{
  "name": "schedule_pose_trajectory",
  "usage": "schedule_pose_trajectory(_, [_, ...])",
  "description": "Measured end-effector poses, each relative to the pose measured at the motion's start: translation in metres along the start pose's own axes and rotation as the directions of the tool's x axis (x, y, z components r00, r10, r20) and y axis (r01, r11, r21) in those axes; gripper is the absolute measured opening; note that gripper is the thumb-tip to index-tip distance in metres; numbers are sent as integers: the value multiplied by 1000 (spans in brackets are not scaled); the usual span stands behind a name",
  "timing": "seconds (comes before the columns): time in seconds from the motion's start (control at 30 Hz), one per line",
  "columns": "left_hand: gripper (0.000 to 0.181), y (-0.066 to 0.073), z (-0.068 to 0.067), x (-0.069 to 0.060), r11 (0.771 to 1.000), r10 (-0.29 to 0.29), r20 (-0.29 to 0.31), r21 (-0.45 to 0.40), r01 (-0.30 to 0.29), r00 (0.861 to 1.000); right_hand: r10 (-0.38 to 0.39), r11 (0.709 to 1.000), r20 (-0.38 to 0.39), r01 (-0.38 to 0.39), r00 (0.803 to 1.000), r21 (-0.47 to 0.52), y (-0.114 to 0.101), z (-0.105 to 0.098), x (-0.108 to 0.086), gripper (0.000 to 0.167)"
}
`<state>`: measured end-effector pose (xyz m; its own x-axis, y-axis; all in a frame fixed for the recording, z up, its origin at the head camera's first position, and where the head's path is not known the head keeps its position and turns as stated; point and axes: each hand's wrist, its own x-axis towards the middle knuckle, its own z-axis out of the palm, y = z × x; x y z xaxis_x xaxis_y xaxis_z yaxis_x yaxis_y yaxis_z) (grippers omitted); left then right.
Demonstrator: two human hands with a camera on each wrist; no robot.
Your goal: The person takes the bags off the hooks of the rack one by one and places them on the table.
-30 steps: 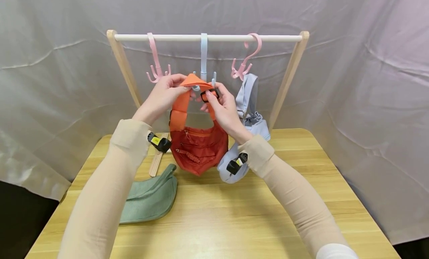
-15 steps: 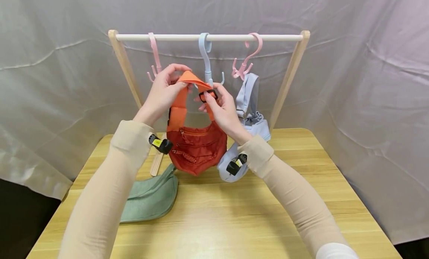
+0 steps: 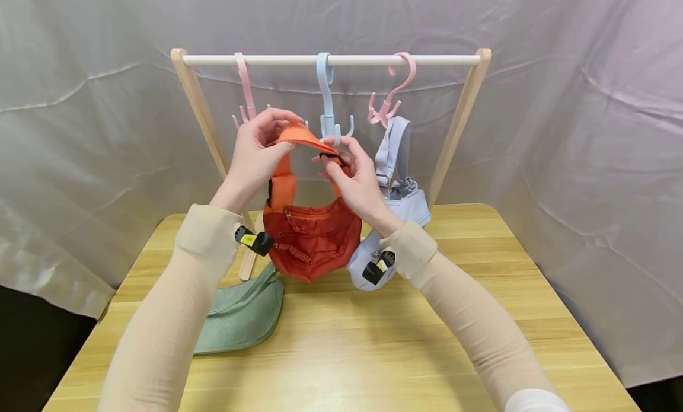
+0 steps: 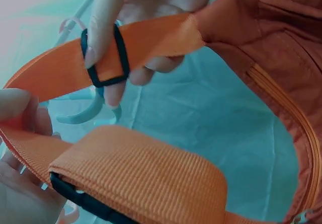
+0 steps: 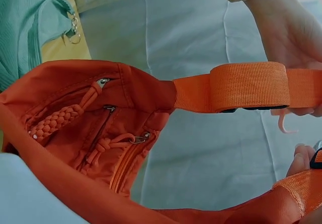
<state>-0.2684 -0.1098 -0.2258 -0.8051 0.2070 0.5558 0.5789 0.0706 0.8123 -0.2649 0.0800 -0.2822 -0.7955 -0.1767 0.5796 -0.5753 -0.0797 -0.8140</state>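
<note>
A rust-red sling bag [image 3: 315, 240] hangs above the table by its orange strap [image 3: 283, 189]. My left hand [image 3: 256, 154] pinches the top of the strap between thumb and fingers. My right hand [image 3: 358, 178] grips the strap's other side, its thumb over the black slider buckle [image 4: 122, 53]. Between the hands the strap arches in a loop. Just behind it, the light blue hook [image 3: 326, 95] hangs from the rail, its prongs partly hidden. The right wrist view shows the bag's zips and a braided zip pull [image 5: 58, 122].
A white rail [image 3: 213, 60] on wooden posts also carries a left pink hook [image 3: 244, 83] and a right pink hook [image 3: 385, 111]. A pale blue bag [image 3: 392, 151] hangs at the right. On the wooden table [image 3: 341, 353] lies a green bag [image 3: 242, 317].
The blue hook has turned, so its prongs now spread sideways. My hands and the strap's top have sunk slightly, and the red bag has shifted a little left. The buckle has tilted.
</note>
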Motion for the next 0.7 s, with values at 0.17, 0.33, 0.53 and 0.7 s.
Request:
schedule_pose_trajectory(0.17, [18, -2, 4, -6, 999, 48, -22, 27, -47, 999, 74, 997, -13, -74, 997, -2, -1, 0, -9, 51])
schedule_pose_trajectory(0.33, [22, -6, 7, -12, 993, 40, -6, 115, -39, 999, 112, 994, -12, -111, 994, 15, 0, -2, -20, 60])
schedule_pose_trajectory(0.53, [23, -7, 11, -17, 988, 26, 11, 152, -28, 1000, 159, 987, 21, -158, 987, -29, 6, -9, -33, 58])
schedule_pose_trajectory(0.7, [22, -6, 14, -20, 987, 18, 15, 157, -20, 1000, 180, 977, 86, -168, 980, -131, 9, -18, -43, 53])
